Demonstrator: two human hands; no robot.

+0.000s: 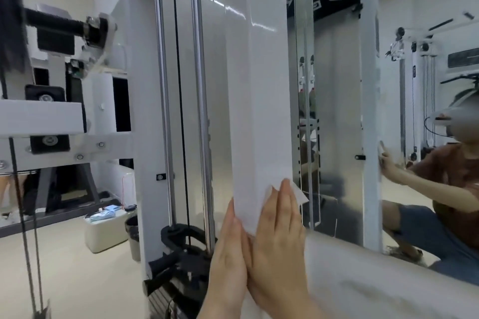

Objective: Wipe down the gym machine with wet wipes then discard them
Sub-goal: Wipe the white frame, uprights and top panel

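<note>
The right hand, grip flat, pressed the wet wipe to the machine's near white column. The left hand, fingers straight, touched its left edge. The wipe looked thin and limp, probably best pinned under the palm.

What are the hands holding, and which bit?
The right hand presses a wipe flat on the post; one corner peeks out. The left hand just touches the post.

- A mirror fills the right of the frame, reflecting another white cable rig at far right.
- A white box sits on the beige floor at lower left, blue items on top.
</note>
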